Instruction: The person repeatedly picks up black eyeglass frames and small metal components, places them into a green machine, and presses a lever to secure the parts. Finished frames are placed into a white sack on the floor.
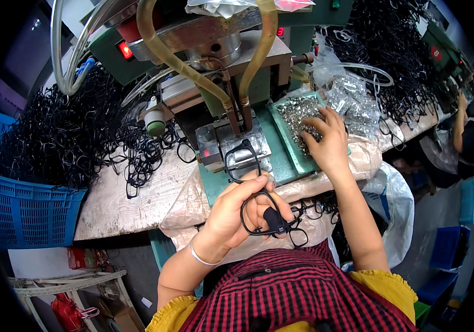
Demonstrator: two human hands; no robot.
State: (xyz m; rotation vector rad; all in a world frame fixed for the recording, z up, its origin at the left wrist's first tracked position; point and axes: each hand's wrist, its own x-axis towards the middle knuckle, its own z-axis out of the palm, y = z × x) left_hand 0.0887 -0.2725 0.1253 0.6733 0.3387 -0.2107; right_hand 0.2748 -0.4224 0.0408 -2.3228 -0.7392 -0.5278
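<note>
My left hand (251,207) is closed around a black eyeglass frame (227,160), whose far rim lies by the metal fixture of a bench press. More black frames (299,237) show just below my fingers; I cannot tell whether the hand holds them too. Dark cloth covers one fingertip. Over a green tray (287,150) full of small shiny metal parts (295,113), my right hand (328,138) has its fingers apart and curved, the tips at the parts. Nothing shows between them. The fixture (248,146) sits under the press's two downward prongs (238,113).
Heaps of black frames (60,133) fill a blue basket (32,210) at left; another heap (386,50) rises far right. Yellowish hoses (165,55) hang before the press. A bag of metal parts (353,105) lies beyond the tray. Another person (469,135) works at far right.
</note>
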